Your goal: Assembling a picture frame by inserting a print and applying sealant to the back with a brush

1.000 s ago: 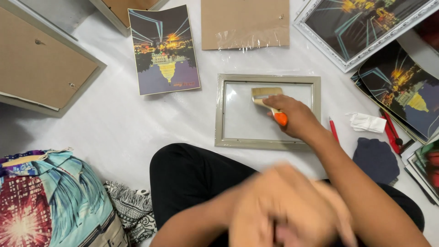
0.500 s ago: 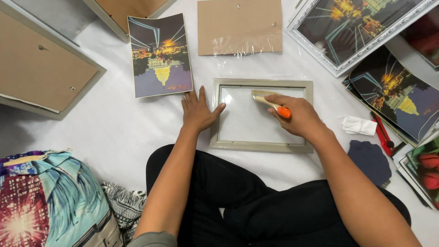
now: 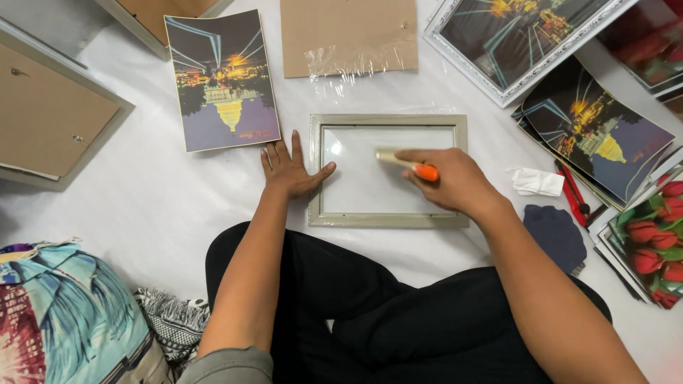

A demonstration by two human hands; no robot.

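Observation:
A grey picture frame point(image 3: 388, 220) with a glass pane lies flat on the white floor in front of my crossed legs. My left hand point(image 3: 288, 171) rests flat, fingers spread, against the frame's left edge. My right hand point(image 3: 455, 181) grips a small brush with an orange handle point(image 3: 407, 163), its pale bristle end lying on the glass near the middle of the pane. A night-city print point(image 3: 222, 80) lies just beyond my left hand.
A brown backing board with clear film point(image 3: 348, 35) lies beyond the frame. A white ornate frame point(image 3: 509, 35), stacked prints point(image 3: 605, 139), tulip pictures point(image 3: 651, 242), a white tissue point(image 3: 538, 182), a red cutter point(image 3: 573, 188) and a dark cloth point(image 3: 556, 235) sit to the right. Frame backs point(image 3: 50, 114) and bags point(image 3: 64, 320) are left.
My left hand came down from close to the camera and settled flat at the frame's left edge. My right hand moved the brush slightly across the glass.

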